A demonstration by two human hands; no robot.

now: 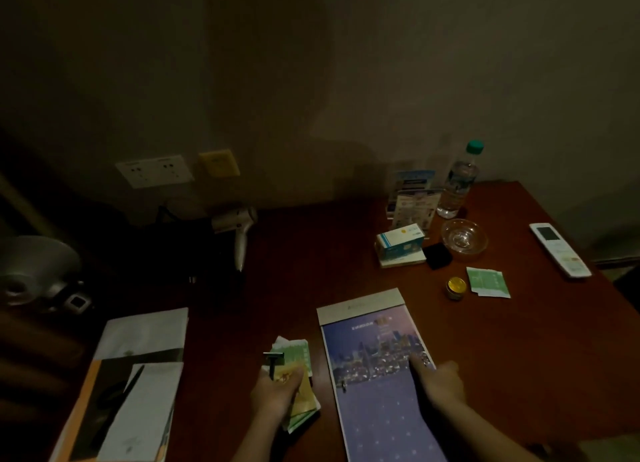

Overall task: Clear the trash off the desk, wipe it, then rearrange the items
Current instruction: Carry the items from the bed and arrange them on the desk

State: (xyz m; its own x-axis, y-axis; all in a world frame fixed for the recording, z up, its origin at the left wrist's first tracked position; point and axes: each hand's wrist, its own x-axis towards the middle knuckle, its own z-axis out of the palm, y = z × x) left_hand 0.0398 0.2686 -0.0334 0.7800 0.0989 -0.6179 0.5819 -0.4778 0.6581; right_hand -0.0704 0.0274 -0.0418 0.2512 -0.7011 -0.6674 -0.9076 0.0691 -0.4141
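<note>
The dim reddish-brown desk (346, 253) stands against a plain wall. At its near edge the left hand (273, 390) has its fingers curled round a bundle of green and yellow wrappers (298, 364), and a dark razor (273, 362) sticks up out of the same grip. Just right of it lies a long brochure (377, 392) with a city skyline on a purple cover. The right hand (441, 383) rests on the brochure's right edge, forefinger stretched flat on the cover, the other fingers loosely bent and holding nothing. Farther right, 1 torn green sachet (488, 281) lies loose on the wood, with a small gold-lidded jar (456, 286) just to its left. Beyond them sit a black square case (437, 255), a clear glass dish (464, 237) and a white-and-blue box (400, 240) on top of a notepad. At the far side a clear stand of leaflets (414, 198) stands beside a water bottle (457, 184) with a green cap. A white remote (559, 250) lies near the right edge. A white hair dryer (239, 231) lies at the far left of the desk, below a wall socket plate (154, 170). Near left, a stack of papers (138, 337) overlaps an orange-edged folder, with a dark pen (133, 380) on top.
</note>
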